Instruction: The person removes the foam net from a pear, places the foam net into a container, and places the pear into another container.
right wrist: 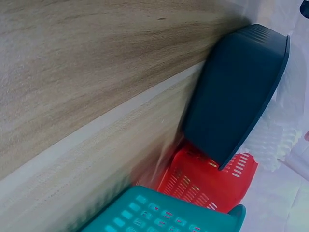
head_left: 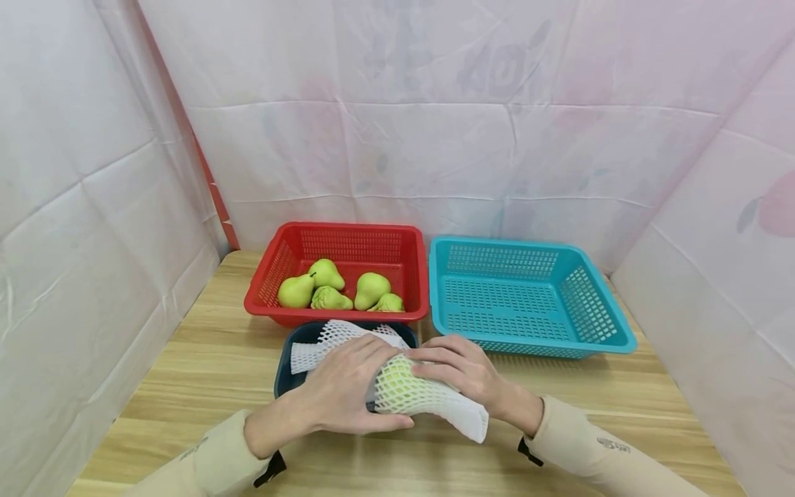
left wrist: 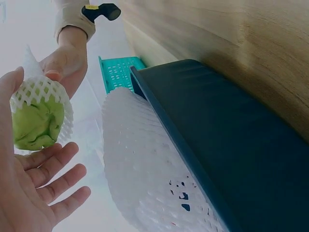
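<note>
A green chayote (left wrist: pixel 39 123) with a furrowed end sits partly inside a white foam net sleeve (head_left: pixel 462 412). In the head view, my right hand (head_left: pixel 462 369) grips the sleeved chayote from the right, fingers over its top. My left hand (head_left: pixel 348 386) is at its other end; in the left wrist view its fingers (left wrist: pixel 67 181) are spread and nearly straight beside the furrowed end. Below is a dark blue bin (head_left: pixel 284 376) with more white foam nets (head_left: pixel 307 357) in it. The right wrist view hardly shows my right hand.
Behind the bin stands a red basket (head_left: pixel 338 314) holding pears (head_left: pixel 373 288) and furrowed chayotes (head_left: pixel 331 298). A turquoise basket (head_left: pixel 503 297) stands to its right. They rest on a wooden table (head_left: pixel 205 373), with white cloth (head_left: pixel 428 152) hanging around it.
</note>
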A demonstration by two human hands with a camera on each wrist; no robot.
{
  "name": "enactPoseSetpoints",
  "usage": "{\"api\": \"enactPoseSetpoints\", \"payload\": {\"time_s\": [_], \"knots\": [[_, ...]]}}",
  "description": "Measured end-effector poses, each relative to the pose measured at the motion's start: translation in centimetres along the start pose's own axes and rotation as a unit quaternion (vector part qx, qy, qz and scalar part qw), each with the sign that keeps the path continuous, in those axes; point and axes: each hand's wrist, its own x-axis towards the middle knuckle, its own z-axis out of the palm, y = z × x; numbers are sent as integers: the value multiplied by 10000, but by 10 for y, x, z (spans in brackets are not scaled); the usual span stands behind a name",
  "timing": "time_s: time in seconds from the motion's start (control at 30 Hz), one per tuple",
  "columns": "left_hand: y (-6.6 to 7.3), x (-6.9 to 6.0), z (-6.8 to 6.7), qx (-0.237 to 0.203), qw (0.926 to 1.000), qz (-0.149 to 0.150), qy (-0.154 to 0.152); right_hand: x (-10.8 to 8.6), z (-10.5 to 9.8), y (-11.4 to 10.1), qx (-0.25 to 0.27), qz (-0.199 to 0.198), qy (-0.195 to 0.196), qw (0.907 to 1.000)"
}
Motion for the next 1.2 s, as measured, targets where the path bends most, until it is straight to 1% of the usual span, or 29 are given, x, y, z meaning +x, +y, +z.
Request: {"api": "enactPoseSetpoints", "payload": {"time_s": [0.17,0.3,0.47,0.53,0.63,0.8,0.9,1.03,1.13,1.2], "knots": [[1,2,2,-27,9998,25,189,0,2,-1,30,19,-35,10000],[1,1,2,42,9995,-9,318,0,2,-2,65,81,-89,9999],[0,2,1,194,9984,-24,527,1,-2,-4,179,305,-173,9992],[-2,2,1,267,9975,-27,649,1,-5,-6,268,450,-246,9983],[-4,1,0,360,9965,-82,745,-1,-12,-8,397,640,-349,9965],[-8,-1,-2,509,9958,-226,732,-3,-27,-9,564,835,-464,9938],[-10,-2,-3,659,9945,-274,772,-1,-36,-9,648,919,-498,9924],[-13,-2,-3,897,9917,-287,877,8,-47,-13,645,1208,-483,9894],[-14,-2,-4,1005,9899,-270,965,17,-53,-18,624,1604,-504,9838],[-15,-2,-5,1055,9887,-240,1034,22,-55,-21,605,1905,-572,9782]]}}
